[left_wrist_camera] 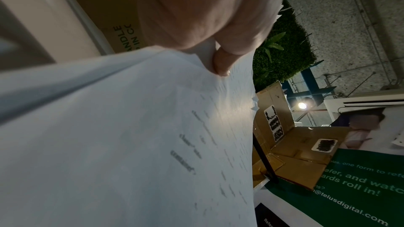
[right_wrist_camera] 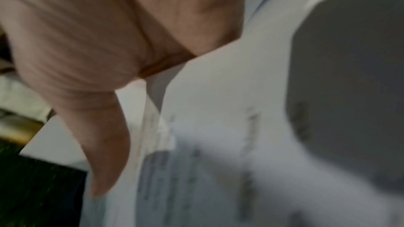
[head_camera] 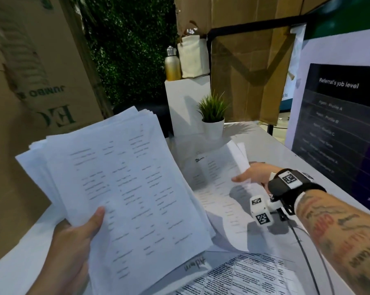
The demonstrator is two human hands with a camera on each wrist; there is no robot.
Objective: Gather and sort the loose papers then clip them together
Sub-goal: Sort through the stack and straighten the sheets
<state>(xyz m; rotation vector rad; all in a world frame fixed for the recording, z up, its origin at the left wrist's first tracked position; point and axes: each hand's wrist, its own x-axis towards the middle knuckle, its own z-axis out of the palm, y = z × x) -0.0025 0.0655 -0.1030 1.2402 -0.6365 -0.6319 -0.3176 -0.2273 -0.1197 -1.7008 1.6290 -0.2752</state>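
Note:
My left hand (head_camera: 77,237) grips a thick, uneven stack of printed papers (head_camera: 120,184) by its lower left corner, thumb on top, lifted above the white table (head_camera: 20,267). The left wrist view shows the thumb (left_wrist_camera: 221,63) pressed on the stack (left_wrist_camera: 131,135). My right hand (head_camera: 251,174) pinches the edge of a loose printed sheet (head_camera: 218,184) lying on the table, curling its side upward. In the blurred right wrist view the thumb (right_wrist_camera: 104,158) lies on that sheet (right_wrist_camera: 218,110). More loose sheets (head_camera: 248,273) lie near the front edge. No clip is visible.
A small potted plant (head_camera: 212,118) stands at the table's back. Behind it a white pedestal (head_camera: 184,103) carries a metal bottle (head_camera: 172,64) and a canvas bag (head_camera: 193,57). Cardboard boxes (head_camera: 30,81) rise on the left, and a printed poster board (head_camera: 337,116) stands at the right.

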